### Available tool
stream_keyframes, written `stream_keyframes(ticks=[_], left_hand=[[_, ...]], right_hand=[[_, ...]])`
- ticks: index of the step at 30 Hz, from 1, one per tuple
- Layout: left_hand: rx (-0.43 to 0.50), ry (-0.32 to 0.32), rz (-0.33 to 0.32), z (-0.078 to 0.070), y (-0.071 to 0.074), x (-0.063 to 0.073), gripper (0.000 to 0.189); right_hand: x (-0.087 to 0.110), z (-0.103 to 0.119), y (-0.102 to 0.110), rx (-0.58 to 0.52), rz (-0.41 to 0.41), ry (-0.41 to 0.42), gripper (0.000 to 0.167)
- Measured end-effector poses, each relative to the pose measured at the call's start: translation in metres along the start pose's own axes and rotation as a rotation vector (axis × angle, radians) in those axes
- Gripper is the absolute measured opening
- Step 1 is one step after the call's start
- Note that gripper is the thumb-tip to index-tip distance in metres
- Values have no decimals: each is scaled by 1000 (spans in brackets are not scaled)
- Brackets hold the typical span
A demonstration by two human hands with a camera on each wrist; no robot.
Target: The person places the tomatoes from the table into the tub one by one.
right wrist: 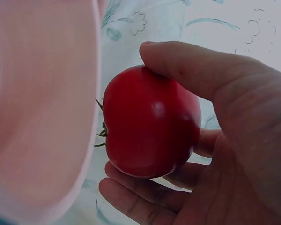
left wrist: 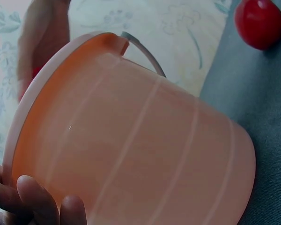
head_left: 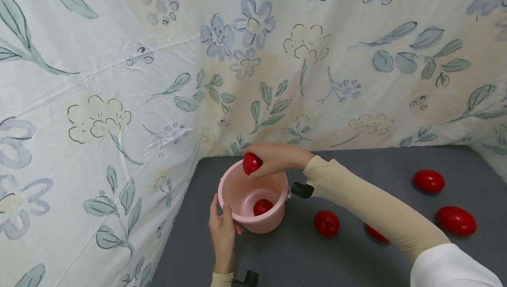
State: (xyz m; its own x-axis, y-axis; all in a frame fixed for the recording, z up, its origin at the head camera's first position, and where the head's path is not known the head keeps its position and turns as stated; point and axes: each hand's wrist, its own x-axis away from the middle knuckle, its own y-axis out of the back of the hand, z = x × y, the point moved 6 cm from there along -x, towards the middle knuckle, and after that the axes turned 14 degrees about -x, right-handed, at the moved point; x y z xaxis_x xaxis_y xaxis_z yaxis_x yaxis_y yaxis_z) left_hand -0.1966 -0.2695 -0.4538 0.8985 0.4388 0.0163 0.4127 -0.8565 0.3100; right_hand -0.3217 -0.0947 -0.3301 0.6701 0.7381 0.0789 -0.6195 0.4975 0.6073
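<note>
A pink bucket [head_left: 266,225] stands on the dark table at its left side, and one tomato [head_left: 262,207] lies on its bottom. My left hand [head_left: 223,234] grips the near-left rim; in the left wrist view, its fingers [left wrist: 37,199] rest against the ribbed outer wall. Over the far part of the bucket's mouth, my right hand [head_left: 277,160] holds a second red tomato [right wrist: 150,122]. Thumb on top and fingers beneath clasp this tomato, whose green stem end faces the bucket wall in the right wrist view.
Several more tomatoes lie on the grey table [head_left: 301,256]: one [head_left: 326,223] right of the bucket, one [head_left: 376,234] partly hidden by my right sleeve, and two [head_left: 429,181] farther right. A floral cloth [head_left: 245,102] hangs behind the table and along its left side.
</note>
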Motion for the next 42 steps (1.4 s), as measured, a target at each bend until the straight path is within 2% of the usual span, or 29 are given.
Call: stream_keyframes(ticks=[8,15,21,28,37,40,42], left_hand=[[15,-21,-5,-2,-3,0,53],[10,-11,-5,-2,-3,-1,53],[15,-8,-10,-2,-2,-2,55],[27,-16,-5,0,-4,-1,55],[29,-25,-6,0,-2,-3,54],[21,-23,0,0,-1,-4,54],[19,-20,4,1,-1,-5,54]], right_hand=[[-26,6,-17,-19,74,-13,64],[-38,-7,-39,-79,168,-109,60],[-42,-18,-58,-178,230,-180,39],[-50,-24,-74,3,286,-251,10],[-59,-35,-82,34,305,-469,6],[-60,-36,-84,30,316,-511,6],[-60,-39,-85,-27,292,-563,7]])
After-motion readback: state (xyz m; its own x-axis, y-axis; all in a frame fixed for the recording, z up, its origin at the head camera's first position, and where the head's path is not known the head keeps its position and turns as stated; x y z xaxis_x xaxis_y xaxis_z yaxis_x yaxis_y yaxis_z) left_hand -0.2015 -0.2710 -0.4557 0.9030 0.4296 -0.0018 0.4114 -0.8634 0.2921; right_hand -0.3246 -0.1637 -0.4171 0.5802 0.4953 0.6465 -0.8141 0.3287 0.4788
